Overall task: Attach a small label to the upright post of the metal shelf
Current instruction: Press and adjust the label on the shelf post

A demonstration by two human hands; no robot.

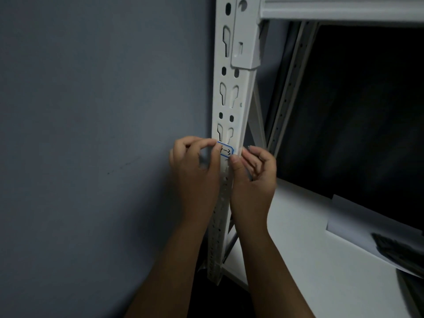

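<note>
A white metal upright post (231, 92) with keyhole slots runs down the middle of the view. A small white label (226, 151) with a blue border and black handwriting lies across the post's front face. My left hand (195, 164) pinches the label's left end between thumb and curled fingers. My right hand (254, 171) is at the label's right end, its thumb tip touching the lower right corner and its fingers curled beside the post's edge.
A grey wall (91, 134) fills the left side. A white shelf board (309, 260) lies at the lower right, with a sheet of paper (358, 221) and a dark object (399, 249) on it. A white beam (344, 8) crosses the top right.
</note>
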